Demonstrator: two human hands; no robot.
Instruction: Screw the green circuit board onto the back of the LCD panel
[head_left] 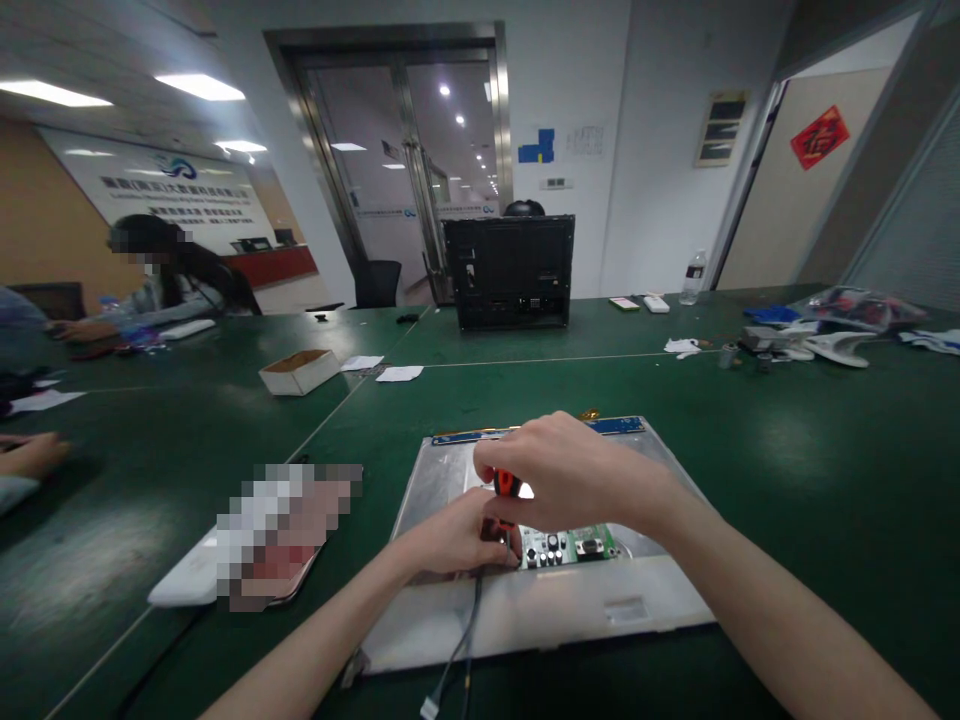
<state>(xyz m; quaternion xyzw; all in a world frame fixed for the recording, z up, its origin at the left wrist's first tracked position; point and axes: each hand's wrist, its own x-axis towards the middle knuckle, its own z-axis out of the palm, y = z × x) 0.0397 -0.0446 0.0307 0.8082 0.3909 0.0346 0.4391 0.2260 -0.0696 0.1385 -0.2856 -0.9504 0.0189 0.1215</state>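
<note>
My right hand is closed around the red and black handle of a screwdriver, which points down. Below it, my left hand has its fingers closed about the lower shaft, close to the surface; the screwdriver's tip is hidden by the fingers. Beside those fingertips lies a green circuit board with capacitors and a connector. It is on a flat metal-backed display panel, whose far edge carries a blue board strip. A thin cable with a white plug runs off the near edge.
To the left lie a white object and a pink-backed phone, partly blurred out. Farther off stand a small open box, a black monitor housing and a water bottle. Bags and loose parts lie right. Other people sit left.
</note>
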